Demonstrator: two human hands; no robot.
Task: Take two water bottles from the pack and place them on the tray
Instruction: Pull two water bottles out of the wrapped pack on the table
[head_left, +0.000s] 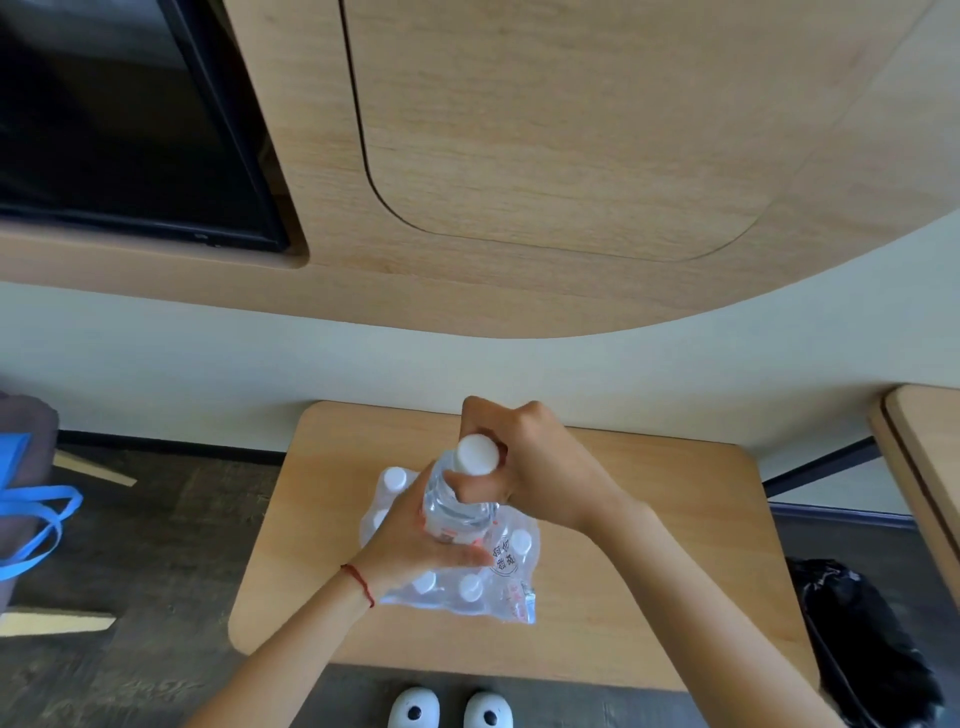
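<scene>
A shrink-wrapped pack of water bottles (467, 587) with white caps lies on a small wooden table (649, 545). One clear water bottle (457, 506) with a white cap stands raised above the pack. My right hand (530, 462) grips it around the neck just under the cap. My left hand (415, 540) is wrapped around the bottle's lower body, resting on the plastic wrap. No tray is in view.
A black bin bag (867, 639) sits at the right of the table. A blue bag (31, 519) hangs at the far left. A second wooden surface (924, 467) is at the right edge. White shoes (452, 709) show below the table's front edge.
</scene>
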